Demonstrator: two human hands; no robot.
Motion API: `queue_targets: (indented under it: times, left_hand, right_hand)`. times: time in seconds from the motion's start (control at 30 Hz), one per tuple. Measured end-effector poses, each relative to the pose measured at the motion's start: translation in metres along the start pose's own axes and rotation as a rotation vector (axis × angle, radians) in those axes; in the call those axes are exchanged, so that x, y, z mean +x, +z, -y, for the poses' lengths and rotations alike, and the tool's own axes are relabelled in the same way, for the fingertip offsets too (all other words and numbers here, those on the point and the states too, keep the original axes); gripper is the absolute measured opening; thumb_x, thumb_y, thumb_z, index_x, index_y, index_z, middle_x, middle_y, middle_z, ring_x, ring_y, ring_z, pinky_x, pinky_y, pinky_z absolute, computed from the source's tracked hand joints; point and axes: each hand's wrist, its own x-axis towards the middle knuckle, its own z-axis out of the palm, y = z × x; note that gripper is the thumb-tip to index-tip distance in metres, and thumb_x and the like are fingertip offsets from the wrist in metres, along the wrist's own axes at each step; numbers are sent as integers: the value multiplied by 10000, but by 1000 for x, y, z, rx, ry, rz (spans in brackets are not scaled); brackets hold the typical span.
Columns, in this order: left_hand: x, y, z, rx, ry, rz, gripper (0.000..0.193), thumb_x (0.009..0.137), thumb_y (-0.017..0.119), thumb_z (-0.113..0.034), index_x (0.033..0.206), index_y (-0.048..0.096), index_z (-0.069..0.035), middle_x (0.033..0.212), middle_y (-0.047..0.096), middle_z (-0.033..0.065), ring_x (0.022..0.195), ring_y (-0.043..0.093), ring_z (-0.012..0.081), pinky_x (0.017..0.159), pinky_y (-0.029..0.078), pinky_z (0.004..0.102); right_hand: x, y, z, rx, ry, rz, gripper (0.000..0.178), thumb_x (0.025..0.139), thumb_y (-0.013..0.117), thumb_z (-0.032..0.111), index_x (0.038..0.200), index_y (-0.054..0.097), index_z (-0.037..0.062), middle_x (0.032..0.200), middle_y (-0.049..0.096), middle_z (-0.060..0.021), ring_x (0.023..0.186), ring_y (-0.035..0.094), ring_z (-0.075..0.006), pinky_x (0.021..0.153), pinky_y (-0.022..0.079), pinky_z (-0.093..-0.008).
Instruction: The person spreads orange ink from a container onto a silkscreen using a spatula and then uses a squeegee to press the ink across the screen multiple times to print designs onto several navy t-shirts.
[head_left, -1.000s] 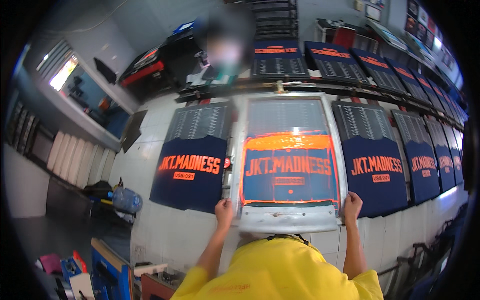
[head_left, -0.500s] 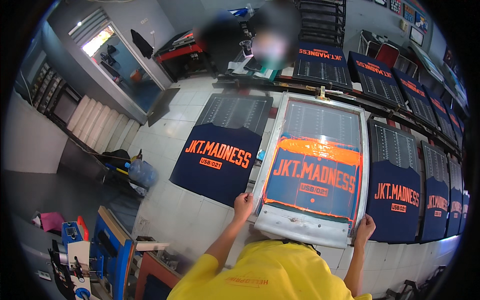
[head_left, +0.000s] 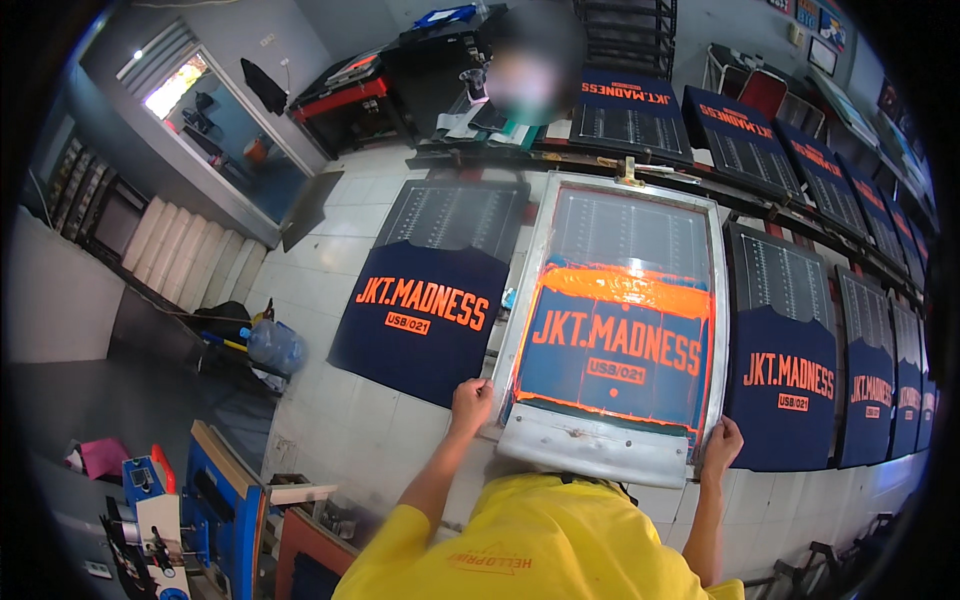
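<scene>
A screen-printing frame (head_left: pixel 717 300) with silver metal edges lies over a navy shirt panel on a dark platen in front of me. Orange lettering shows through its mesh, and a thick band of wet orange ink (head_left: pixel 630 292) crosses the mesh above the lettering. Across the frame's near end rests a wide metal-backed squeegee (head_left: pixel 595 442). My left hand (head_left: pixel 471 406) is closed at the frame's lower left edge. On the opposite side, my right hand (head_left: pixel 722 446) has its fingers closed on the lower right edge. How firmly either grips cannot be made out.
Left of the frame is a printed navy panel (head_left: pixel 412 315) on its platen; more stand to the right (head_left: pixel 785 390) and along the back row (head_left: pixel 628 95). A hinge clamp (head_left: pixel 628 172) sits at the frame's far end. Another person (head_left: pixel 530 75) is beyond. A water jug (head_left: pixel 273 346) lies left.
The whole view has shifted slightly, so things sit a little further left and higher. Both hands stay at the frame's lower sides, and the frame remains down.
</scene>
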Motion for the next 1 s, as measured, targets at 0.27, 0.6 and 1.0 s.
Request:
queue_targets:
  times: [0.27,0.6,1.0]
  left_hand:
    - [3,-3,-10,29,-37,49,286,916,598,-243,921,699,24,754,659,222,704,656,381,655,483,439]
    - [1,-12,-19,47,63,-58,306,954,589,-258,900,684,28,718,666,183,683,670,321,624,495,401]
    - [-123,-22,-99,-404,15,1297,351,1039,485,-303,1030,682,-13,867,675,54,702,586,77,593,465,228]
  right_hand:
    - [-2,4,-3,-15,-31,8,231,918,547,40,1064,668,-92,905,709,-137,817,663,-164,745,516,-299]
    - [-11,-11,41,-208,-199,48,234,912,548,54,1085,653,-64,957,698,-207,893,686,-293,815,518,-359]
    - [-103,-13,124,-736,-1070,782,593,704,762,207,1255,570,98,1288,595,-67,1178,554,-292,957,484,-426]
